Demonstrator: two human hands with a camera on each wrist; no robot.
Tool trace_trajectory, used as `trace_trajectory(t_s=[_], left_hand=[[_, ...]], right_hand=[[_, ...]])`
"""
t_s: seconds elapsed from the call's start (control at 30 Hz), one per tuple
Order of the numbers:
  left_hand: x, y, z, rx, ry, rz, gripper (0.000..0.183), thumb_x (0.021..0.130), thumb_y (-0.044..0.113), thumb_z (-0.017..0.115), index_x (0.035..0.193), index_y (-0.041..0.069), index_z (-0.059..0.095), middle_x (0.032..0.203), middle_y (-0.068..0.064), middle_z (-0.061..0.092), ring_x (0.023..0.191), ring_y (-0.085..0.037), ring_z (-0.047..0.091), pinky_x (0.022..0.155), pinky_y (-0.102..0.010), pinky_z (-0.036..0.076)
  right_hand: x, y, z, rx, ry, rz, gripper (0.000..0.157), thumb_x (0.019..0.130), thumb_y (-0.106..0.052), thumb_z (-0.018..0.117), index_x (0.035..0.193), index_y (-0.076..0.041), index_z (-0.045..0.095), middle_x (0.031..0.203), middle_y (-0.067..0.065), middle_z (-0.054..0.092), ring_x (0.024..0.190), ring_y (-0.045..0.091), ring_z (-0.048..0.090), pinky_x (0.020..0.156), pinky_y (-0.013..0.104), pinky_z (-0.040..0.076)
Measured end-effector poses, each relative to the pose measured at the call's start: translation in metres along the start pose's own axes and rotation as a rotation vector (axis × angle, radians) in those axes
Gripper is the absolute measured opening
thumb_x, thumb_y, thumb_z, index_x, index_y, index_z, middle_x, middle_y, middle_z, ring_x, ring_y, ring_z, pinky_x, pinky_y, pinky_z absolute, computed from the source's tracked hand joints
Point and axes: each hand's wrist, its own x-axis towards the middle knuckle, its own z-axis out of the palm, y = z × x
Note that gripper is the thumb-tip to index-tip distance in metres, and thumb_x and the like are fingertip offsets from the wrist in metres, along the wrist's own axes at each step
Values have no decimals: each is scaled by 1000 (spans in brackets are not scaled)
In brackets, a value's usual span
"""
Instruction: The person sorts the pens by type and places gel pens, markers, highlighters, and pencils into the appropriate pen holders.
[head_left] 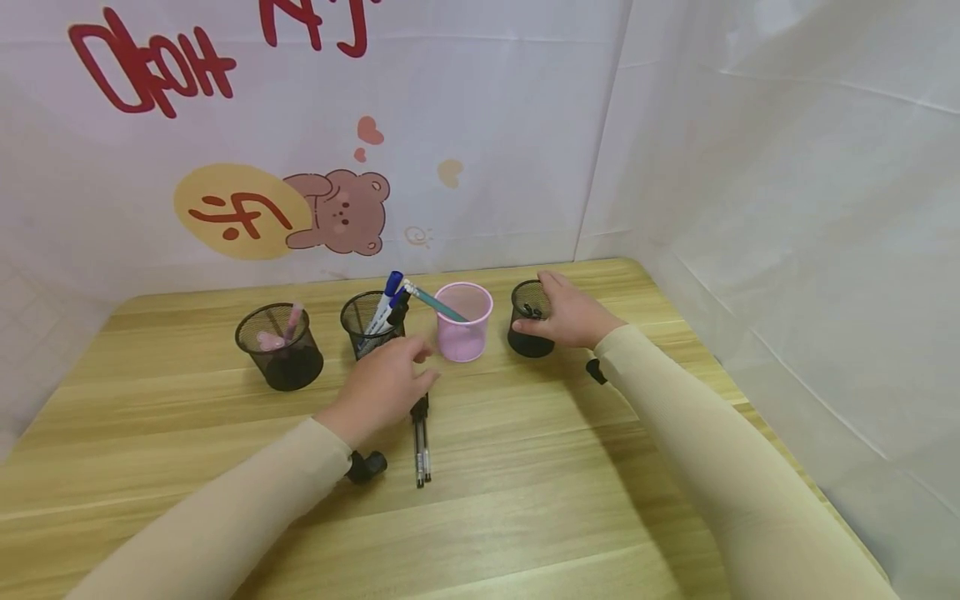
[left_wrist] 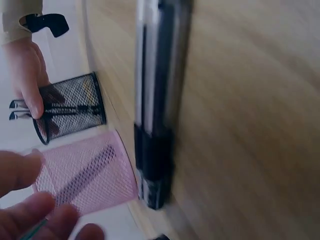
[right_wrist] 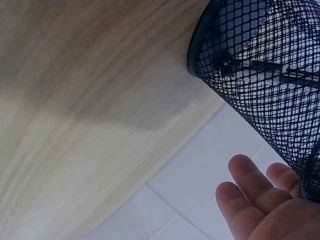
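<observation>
At the right, my right hand (head_left: 570, 312) grips the rim of a black mesh pen cup (head_left: 531, 343), thumb on the near side. Black pens (left_wrist: 75, 111) stand inside that cup, as the left wrist view shows through the mesh. My left hand (head_left: 386, 383) hovers over the table with loosely bent fingers and nothing between them. Below it lie clear-barrelled pens (head_left: 422, 450) with black caps, partly hidden by the hand. Just beyond its fingers stands a pink mesh pen cup (head_left: 462, 342) with a green pencil (head_left: 442, 307) leaning in it.
Behind my left hand, a black mesh cup (head_left: 358, 327) holds several markers (head_left: 386, 304). Farther left, another black mesh cup (head_left: 292, 367) contains pink pens (head_left: 292, 321). The wooden table (head_left: 525, 500) ends at white cloth walls (head_left: 510, 167) behind and at the right.
</observation>
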Motion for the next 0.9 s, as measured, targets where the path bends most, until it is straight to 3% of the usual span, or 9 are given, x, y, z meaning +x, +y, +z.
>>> trace_trajectory(t_s=[0.17,0.37,0.63,0.9], left_hand=[[-3,-9,-1,112,-116,-44,51,102,37,69,142,7,63,135,-15,67,126,-31,65,109,-52,53],[-3,-19,2,176,-192,-59,62,102,37,69,149,-1,55,146,-23,61,137,-37,59,114,-54,49],[-2,-26,4,189,-250,-50,59,104,36,65,148,-2,55,148,-23,60,139,-40,57,117,-55,46],[-1,-28,8,162,-266,-60,51,104,36,65,142,4,61,139,-16,68,126,-35,66,110,-55,51]], right_hand=[[-1,-1,0,2,4,1,119,91,-66,71,165,6,12,172,25,21,160,40,26,129,53,31],[0,-1,0,-3,7,6,119,91,-68,70,165,6,13,172,26,22,159,41,28,128,54,31],[0,-1,0,2,2,8,120,91,-68,70,166,5,12,172,25,21,160,41,26,128,54,31],[-1,-1,-1,1,0,17,119,91,-68,70,166,5,13,172,25,21,160,41,27,129,54,31]])
